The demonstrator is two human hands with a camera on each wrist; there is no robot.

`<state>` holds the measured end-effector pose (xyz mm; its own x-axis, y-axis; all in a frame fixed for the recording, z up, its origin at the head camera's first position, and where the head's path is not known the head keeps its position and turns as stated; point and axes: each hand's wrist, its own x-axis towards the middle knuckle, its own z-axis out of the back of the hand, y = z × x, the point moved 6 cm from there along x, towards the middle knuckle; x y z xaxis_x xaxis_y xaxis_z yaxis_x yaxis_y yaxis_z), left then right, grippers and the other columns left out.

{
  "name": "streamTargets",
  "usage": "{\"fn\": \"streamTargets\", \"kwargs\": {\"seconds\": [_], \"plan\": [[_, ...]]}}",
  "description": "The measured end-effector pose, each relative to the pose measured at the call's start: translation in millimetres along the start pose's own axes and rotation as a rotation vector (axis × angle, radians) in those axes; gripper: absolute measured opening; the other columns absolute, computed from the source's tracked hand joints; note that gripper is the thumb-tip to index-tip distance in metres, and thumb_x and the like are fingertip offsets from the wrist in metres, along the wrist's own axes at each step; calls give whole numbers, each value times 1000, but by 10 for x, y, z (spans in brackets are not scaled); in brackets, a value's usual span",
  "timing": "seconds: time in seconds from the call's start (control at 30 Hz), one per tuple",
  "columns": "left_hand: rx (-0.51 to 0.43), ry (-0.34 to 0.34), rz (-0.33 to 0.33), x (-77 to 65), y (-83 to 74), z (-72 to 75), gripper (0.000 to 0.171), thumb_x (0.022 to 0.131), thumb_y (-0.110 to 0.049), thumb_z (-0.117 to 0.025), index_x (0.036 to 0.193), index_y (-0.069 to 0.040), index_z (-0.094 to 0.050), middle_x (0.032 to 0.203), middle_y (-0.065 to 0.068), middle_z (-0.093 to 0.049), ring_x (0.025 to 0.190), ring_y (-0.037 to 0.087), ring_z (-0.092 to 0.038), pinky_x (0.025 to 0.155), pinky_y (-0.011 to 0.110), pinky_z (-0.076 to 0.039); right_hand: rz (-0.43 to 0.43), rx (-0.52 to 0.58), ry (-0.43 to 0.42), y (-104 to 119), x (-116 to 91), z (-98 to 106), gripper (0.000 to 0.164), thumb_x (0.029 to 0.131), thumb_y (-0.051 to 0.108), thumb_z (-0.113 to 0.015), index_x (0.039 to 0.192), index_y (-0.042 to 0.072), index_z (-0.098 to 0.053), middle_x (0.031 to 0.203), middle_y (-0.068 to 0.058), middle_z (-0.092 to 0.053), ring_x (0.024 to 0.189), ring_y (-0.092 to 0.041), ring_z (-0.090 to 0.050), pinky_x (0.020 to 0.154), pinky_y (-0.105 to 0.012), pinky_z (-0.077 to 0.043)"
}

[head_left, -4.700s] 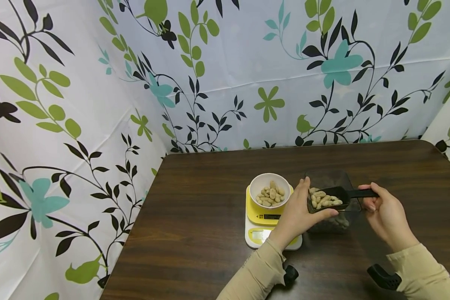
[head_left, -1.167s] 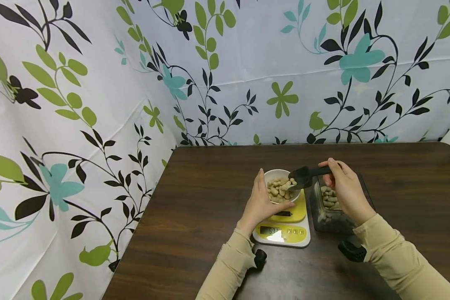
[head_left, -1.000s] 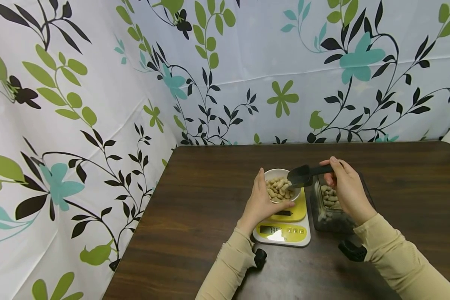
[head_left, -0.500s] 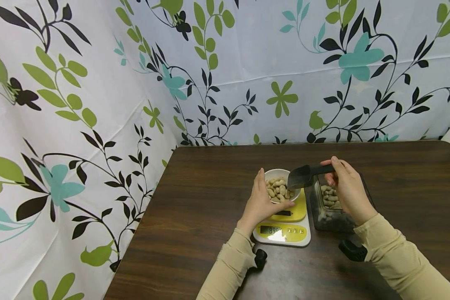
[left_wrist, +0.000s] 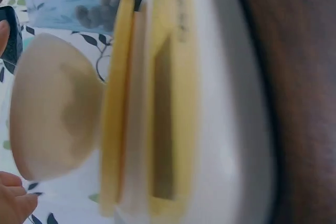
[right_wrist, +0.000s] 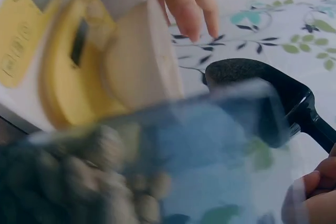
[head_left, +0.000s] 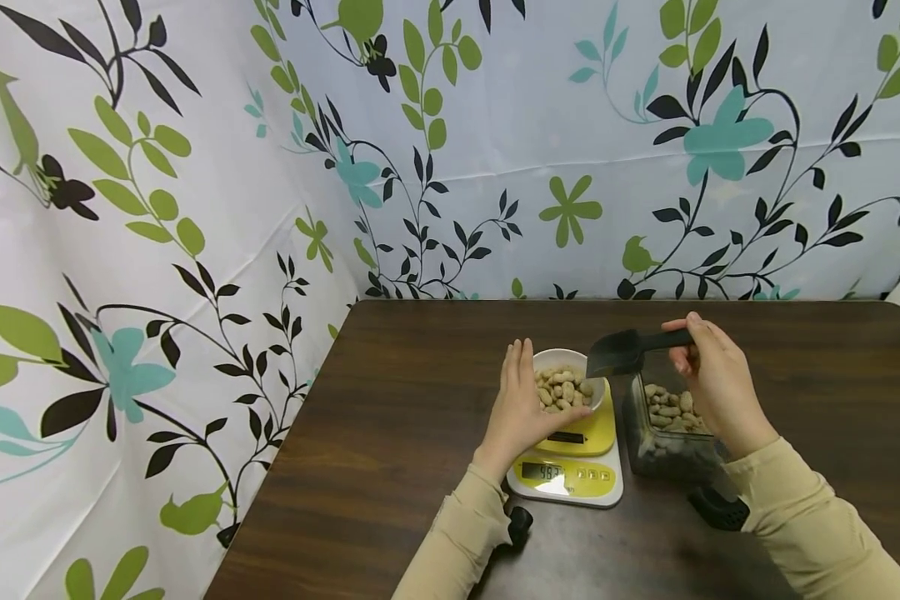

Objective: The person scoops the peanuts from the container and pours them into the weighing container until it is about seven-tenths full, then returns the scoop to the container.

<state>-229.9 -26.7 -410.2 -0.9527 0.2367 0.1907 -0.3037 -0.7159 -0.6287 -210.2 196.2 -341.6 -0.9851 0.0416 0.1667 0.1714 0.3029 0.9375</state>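
Observation:
A white bowl (head_left: 558,357) of unshelled peanuts (head_left: 562,387) stands on a yellow and white kitchen scale (head_left: 607,493) with a lit digital readout. My left hand (head_left: 516,415) cups the bowl's near left side, its fingers straight and thumb stretched along the front; in the right wrist view its fingertips (right_wrist: 191,22) hang beside the rim. The right hand (head_left: 720,387) pinches the handle of a black scoop (head_left: 617,353) just above the bowl's right rim. Tilted down toward the bowl, the scoop (right_wrist: 262,90) shows no peanuts on it. Part of the bowl is hidden behind the left hand.
Right of the scale, under the right hand, sits a clear, dark-tinted container (head_left: 667,458) with more peanuts (head_left: 671,408). The dark wooden table (head_left: 390,442) ends at a leaf-patterned curtain (head_left: 480,208). Black wrist devices hang below both sleeves.
From above the container, the loaded scoop moved left and tipped its peanuts into the bowl, then rose slightly rightward. My left hand shifted from the container to the bowl. The scale's digits changed.

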Motion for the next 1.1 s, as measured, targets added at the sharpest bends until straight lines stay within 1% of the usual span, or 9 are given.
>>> {"fn": "streamTargets", "kwargs": {"seconds": [0.2,0.43,0.5,0.57,0.67,0.8,0.87,0.97,1.1], "plan": [[-26,-37,-68,78,-249,98,107,75,-63,-64,152,-19,-3,159,3,-2,147,22,-5,108,51,-35,92,48,-38,292,21,183,29,98,32,-44,102,8,-59,60,2,-44,54,-12,-37,60,-27,-26],[-76,30,-134,104,-571,38,97,82,-60,-59,151,-27,1,159,-2,-2,147,18,-9,110,46,-34,171,112,-122,525,1,461,28,97,25,-48,89,3,-63,54,2,-41,49,-11,-32,53,-28,-12],[-81,63,-151,93,-647,-13,94,84,-60,-56,150,-29,2,159,-3,-2,146,18,-12,109,45,-35,176,77,-153,549,-23,530,28,97,25,-49,86,3,-64,53,3,-41,48,-12,-30,53,-30,-8],[-77,93,-170,81,-716,-73,90,86,-60,-53,150,-29,2,159,-4,-2,146,18,-15,109,43,-35,156,-30,-203,547,-52,597,28,97,27,-50,85,6,-64,53,4,-41,49,-12,-30,51,-30,-8],[-72,137,-195,63,-806,-180,85,89,-59,-49,150,-29,2,159,-3,-4,145,19,-19,110,43,-34,92,-345,-277,517,-100,658,26,97,32,-47,90,15,-66,66,10,-46,57,-6,-39,48,-16,-21],[-64,187,-227,33,-903,-338,81,90,-58,-46,150,-29,0,158,-1,-6,144,20,-20,109,42,-36,37,-747,-279,475,-155,659,26,99,35,-42,94,23,-64,89,17,-48,73,5,-49,62,-5,-40],[-62,208,-239,12,-941,-407,80,91,-58,-46,150,-29,-1,158,0,-7,144,20,-22,108,41,-37,65,-844,-245,454,-170,616,25,99,34,-42,94,20,-63,90,22,-50,72,8,-51,61,-5,-41],[-43,232,-257,-25,-983,-491,79,92,-56,-46,151,-27,-2,158,3,-9,143,21,-24,108,39,-38,129,-959,-205,419,-199,518,24,98,33,-45,93,18,-63,79,24,-52,65,11,-51,56,-10,-39],[-24,254,-258,-71,-1012,-563,78,92,-57,-44,151,-25,-3,158,6,-10,142,23,-26,106,36,-40,219,-1049,-153,379,-248,387,21,97,30,-50,93,14,-64,57,13,-46,48,1,-42,46,-20,-32]]}}
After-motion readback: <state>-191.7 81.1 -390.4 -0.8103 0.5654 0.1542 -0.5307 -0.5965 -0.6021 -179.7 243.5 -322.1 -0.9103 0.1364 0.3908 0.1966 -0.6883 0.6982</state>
